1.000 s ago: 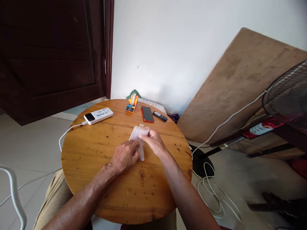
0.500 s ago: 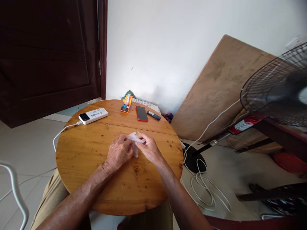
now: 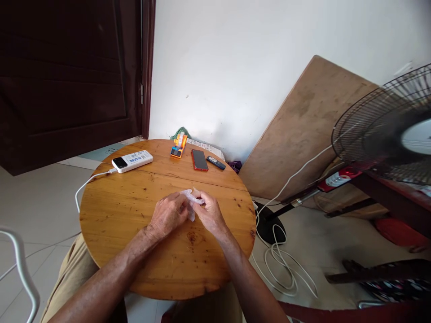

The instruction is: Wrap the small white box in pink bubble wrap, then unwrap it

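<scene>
Between my two hands, just above the middle of the round wooden table (image 3: 111, 224), is a crumpled, thin whitish plastic bag (image 3: 191, 197). My left hand (image 3: 171, 211) has its fingers curled round the bag's left side, with the fingertips partly hidden. On the other side my right hand (image 3: 210, 214) pinches the bag between thumb and fingers. A part of the plastic hangs down between the hands. Beyond them lie an orange tape dispenser (image 3: 179, 146), a red-edged smartphone (image 3: 200, 160) and a small dark handheld device (image 3: 216, 162).
A white power bank (image 3: 132, 161) with a white cable sits at the table's left. To the right stands a pedestal fan (image 3: 377, 130), its cord coiled on the floor. A wooden board (image 3: 303, 116) leans against the wall; a dark door (image 3: 70, 80) is at the left.
The bag looks more bunched together and narrower between my hands, which have shifted only slightly. The camera view has turned a little.
</scene>
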Motion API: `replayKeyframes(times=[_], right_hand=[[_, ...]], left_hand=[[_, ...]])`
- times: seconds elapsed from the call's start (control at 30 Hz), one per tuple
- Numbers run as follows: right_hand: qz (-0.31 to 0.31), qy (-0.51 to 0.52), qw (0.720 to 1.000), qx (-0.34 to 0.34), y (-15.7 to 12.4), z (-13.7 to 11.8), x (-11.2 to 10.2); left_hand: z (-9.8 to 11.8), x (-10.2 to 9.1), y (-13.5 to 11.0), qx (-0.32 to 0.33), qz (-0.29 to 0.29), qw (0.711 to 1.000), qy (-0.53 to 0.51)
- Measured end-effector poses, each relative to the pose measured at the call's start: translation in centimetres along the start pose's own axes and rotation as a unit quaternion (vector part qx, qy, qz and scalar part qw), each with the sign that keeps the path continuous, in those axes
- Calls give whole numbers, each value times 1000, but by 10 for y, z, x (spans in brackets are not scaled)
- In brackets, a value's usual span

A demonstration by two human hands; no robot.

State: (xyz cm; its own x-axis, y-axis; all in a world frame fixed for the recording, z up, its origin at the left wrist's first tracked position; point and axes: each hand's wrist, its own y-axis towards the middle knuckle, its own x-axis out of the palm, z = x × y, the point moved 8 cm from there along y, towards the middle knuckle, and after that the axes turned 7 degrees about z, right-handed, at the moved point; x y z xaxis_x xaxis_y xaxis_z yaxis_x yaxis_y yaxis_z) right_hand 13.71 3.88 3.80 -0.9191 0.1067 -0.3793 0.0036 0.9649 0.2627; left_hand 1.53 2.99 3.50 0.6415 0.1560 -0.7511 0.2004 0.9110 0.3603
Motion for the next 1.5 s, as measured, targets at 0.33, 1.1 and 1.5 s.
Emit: replayKeyframes(times=[0.33,1.1,1.5], right_hand=[[-7,26,999,46,8,8,1],[-25,-18,999,-9,-1,-1,-4],[-29,-91,987,-129,-25,-7,-5]], left_hand=[[12,-1,-6,-14,6,1000,-1],[-23,20,3,-97,-7,993,-68],[-27,1,-2,-142,-29,989,22]])
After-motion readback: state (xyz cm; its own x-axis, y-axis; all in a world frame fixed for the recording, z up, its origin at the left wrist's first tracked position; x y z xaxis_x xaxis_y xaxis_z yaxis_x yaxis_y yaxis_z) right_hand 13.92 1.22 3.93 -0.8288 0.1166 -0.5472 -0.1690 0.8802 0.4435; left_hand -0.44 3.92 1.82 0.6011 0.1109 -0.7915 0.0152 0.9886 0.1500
